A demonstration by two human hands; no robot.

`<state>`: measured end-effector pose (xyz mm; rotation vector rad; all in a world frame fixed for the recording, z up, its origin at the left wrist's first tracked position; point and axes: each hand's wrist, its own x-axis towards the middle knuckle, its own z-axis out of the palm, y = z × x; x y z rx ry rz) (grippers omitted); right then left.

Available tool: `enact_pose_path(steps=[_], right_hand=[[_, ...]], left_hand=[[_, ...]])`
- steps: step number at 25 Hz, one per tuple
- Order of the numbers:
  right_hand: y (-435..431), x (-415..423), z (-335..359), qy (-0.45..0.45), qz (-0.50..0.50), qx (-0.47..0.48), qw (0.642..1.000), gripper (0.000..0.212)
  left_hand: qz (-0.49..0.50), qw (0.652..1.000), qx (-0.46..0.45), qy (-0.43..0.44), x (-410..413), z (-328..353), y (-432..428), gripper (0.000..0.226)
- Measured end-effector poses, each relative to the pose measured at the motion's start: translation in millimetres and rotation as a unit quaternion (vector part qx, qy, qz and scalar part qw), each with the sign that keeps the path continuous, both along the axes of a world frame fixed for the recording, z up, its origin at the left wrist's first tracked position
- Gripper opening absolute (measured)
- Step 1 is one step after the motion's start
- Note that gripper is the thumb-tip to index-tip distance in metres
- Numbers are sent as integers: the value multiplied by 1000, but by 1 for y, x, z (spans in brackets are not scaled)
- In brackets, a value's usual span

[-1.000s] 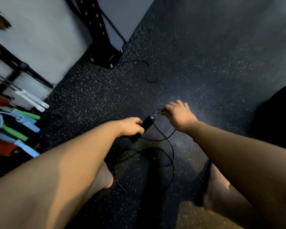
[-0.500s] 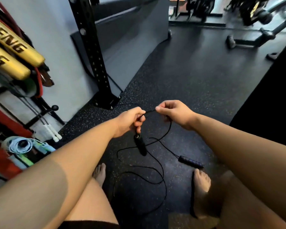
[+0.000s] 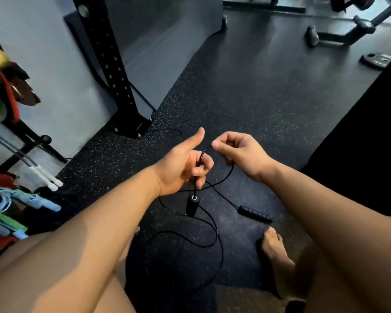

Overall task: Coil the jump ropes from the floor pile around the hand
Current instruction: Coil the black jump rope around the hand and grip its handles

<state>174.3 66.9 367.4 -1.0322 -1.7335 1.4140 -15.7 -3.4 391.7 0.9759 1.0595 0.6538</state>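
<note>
Jump rope (image 3: 215, 236) cord trails in loose loops over the speckled rubber floor (image 3: 246, 105) between bare feet. Above, the left hand (image 3: 183, 168) pinches cord, thumb raised, one handle (image 3: 192, 205) dangling; the right hand (image 3: 239, 152) grips cord beside it.

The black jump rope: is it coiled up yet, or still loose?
Mostly loose. The black jump rope sprawls over the floor; only one loop sits in the left hand.
</note>
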Motion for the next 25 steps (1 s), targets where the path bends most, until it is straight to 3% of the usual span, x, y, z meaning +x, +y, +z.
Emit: enact_pose_path(steps=[5, 11, 15, 20, 22, 25], right_hand=[[20, 4, -22, -53, 18, -9, 998, 31], [24, 2, -35, -241, 115, 22, 963, 41], [15, -3, -32, -348, 176, 112, 914, 30], [7, -5, -15, -384, 202, 196, 879, 32], [7, -4, -3, -385, 195, 242, 869, 32], [15, 5, 14, -367, 161, 314, 861, 25]], left_hand=[[81, 978, 14, -194, -3, 1, 26, 81], [119, 959, 36, -254, -2, -9, 53, 102], [175, 954, 53, -238, -1, -14, 68, 117], [208, 962, 46, -172, 2, -28, 77, 125], [176, 979, 45, -96, 10, -32, 74, 128], [40, 998, 40, 12, 26, -32, 62, 129]])
